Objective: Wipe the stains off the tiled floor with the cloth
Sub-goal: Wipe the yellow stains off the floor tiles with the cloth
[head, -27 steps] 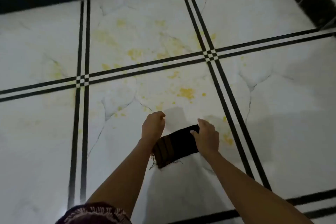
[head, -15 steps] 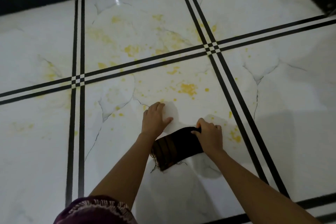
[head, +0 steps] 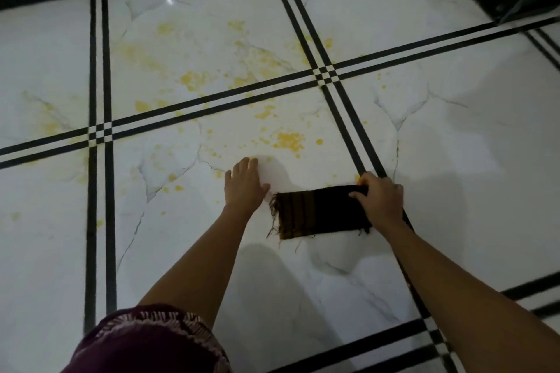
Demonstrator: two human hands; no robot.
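A glossy white marble-look tiled floor, crossed by double black lines, fills the view, with a dark band along the far edge. The cloth, dark brown with faint stripes and a frayed fringe at its left end, lies flat on the near centre tile. The right hand presses down on the cloth's right end, fingers curled over its far edge and thumb laid on top, so the cloth is pinned rather than lifted. The left hand rests palm-down on bare tile just left of the fringe, fingers together and extended, holding nothing. Yellow stains spatter the tile just beyond the cloth and spread onto the far tile and to the left.

The wiping looks barely begun: most of the splatter appears untouched. The next move calls for pushing the cloth forward into the nearest big blotch with steady downward pressure, the left hand bracing.

The cloth's right end is hidden under the hand. Whether the cloth is damp cannot be told. A patterned maroon garment is cut off at the bottom edge
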